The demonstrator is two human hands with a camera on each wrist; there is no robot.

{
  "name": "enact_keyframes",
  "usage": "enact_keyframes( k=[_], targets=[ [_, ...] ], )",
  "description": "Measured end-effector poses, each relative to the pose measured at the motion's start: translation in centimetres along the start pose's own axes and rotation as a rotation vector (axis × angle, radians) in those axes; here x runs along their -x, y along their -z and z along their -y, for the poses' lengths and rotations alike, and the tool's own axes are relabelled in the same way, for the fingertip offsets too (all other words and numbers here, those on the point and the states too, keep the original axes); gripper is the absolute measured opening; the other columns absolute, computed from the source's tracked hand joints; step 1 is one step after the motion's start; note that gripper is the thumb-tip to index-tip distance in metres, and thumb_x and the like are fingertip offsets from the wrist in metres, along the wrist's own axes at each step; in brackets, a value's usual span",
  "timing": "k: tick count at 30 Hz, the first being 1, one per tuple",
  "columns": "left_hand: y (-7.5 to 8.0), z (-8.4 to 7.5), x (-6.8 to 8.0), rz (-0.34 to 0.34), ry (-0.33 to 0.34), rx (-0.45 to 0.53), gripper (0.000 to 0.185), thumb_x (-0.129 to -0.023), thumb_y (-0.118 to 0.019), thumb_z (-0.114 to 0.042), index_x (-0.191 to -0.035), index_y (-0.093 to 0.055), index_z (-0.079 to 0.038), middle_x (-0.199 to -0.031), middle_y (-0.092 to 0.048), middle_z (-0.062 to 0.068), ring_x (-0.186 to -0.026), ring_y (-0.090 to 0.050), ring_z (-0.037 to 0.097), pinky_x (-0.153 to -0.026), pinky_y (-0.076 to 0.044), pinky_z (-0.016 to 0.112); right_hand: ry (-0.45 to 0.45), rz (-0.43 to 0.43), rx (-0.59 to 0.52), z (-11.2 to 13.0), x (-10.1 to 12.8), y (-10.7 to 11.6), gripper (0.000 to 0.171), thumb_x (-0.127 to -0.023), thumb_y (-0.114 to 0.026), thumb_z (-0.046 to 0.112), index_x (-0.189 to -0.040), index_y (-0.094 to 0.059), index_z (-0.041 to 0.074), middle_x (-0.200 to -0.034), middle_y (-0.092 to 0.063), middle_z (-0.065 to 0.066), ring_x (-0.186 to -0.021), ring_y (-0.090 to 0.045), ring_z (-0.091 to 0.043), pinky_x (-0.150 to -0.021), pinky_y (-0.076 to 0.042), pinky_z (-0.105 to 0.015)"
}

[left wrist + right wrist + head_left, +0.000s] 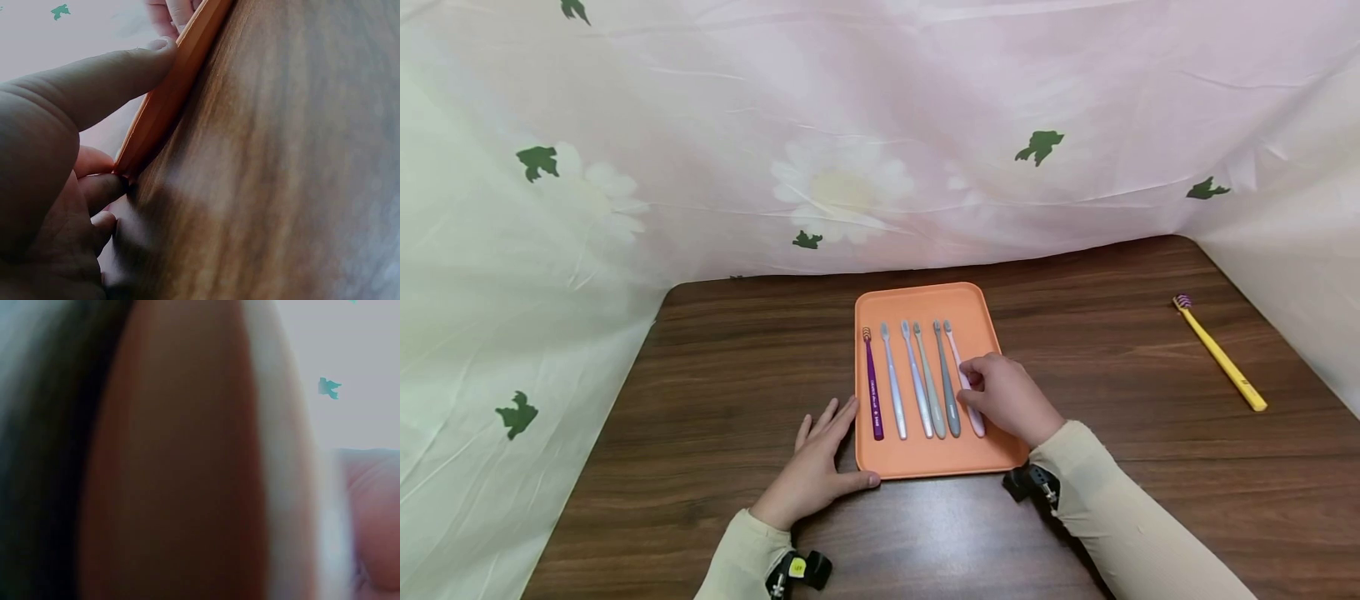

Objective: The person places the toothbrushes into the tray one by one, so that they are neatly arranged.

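Note:
An orange tray (983, 320) lies on the wooden table (737, 358) with several toothbrushes side by side in it, from a purple one (873, 392) at the left to a pink one (956, 351) at the right. My right hand (973, 388) rests in the tray's right part, fingers curled and pinching the pink toothbrush's handle. My left hand (838, 446) lies flat on the table against the tray's left front corner. Its thumb (125, 69) presses along the tray's rim (169, 94). The right wrist view is a blur.
A yellow toothbrush (1221, 357) lies alone on the table far to the right. A flowered cloth (850, 125) hangs close behind the table and down both sides. Bare wood shows to the left and right of the tray.

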State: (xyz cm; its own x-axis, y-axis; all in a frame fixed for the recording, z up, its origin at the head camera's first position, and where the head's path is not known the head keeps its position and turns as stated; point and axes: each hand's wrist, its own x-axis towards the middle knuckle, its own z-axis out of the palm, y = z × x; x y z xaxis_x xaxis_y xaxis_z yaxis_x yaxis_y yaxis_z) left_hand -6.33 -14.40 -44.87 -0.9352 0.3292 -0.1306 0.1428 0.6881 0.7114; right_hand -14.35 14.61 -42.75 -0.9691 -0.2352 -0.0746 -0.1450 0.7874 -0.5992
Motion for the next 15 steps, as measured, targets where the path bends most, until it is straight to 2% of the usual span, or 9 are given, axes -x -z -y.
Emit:
enact_keyframes(
  k=[10, 15],
  targets=[
    [0.01, 0.05, 0.03, -0.001, 0.002, 0.002, 0.105, -0.079, -0.085, -0.042, -0.16, -0.026, -0.013, -0.164, -0.028, 0.004, -0.154, -0.01, 0.027, -0.12, 0.008, 0.055, 0.014, -0.029, -0.006, 0.14, 0.12, 0.05, 0.029, -0.087, -0.077, 0.012, -0.111, -0.072, -0.003, -0.092, -0.066, -0.006, -0.084, -0.06, -0.02, -0.076, -0.054, -0.038],
    [0.02, 0.0, 0.03, 0.0, 0.002, -0.001, 0.105, -0.079, -0.085, -0.042, -0.16, -0.026, -0.013, -0.164, -0.027, 0.005, -0.154, -0.01, 0.027, -0.12, 0.008, 0.055, 0.023, -0.055, -0.031, 0.06, 0.48, 0.58, 0.03, -0.088, -0.077, 0.011, -0.114, -0.071, -0.004, -0.095, -0.067, -0.009, -0.086, -0.062, -0.021, -0.075, -0.056, -0.038]
  ],
)
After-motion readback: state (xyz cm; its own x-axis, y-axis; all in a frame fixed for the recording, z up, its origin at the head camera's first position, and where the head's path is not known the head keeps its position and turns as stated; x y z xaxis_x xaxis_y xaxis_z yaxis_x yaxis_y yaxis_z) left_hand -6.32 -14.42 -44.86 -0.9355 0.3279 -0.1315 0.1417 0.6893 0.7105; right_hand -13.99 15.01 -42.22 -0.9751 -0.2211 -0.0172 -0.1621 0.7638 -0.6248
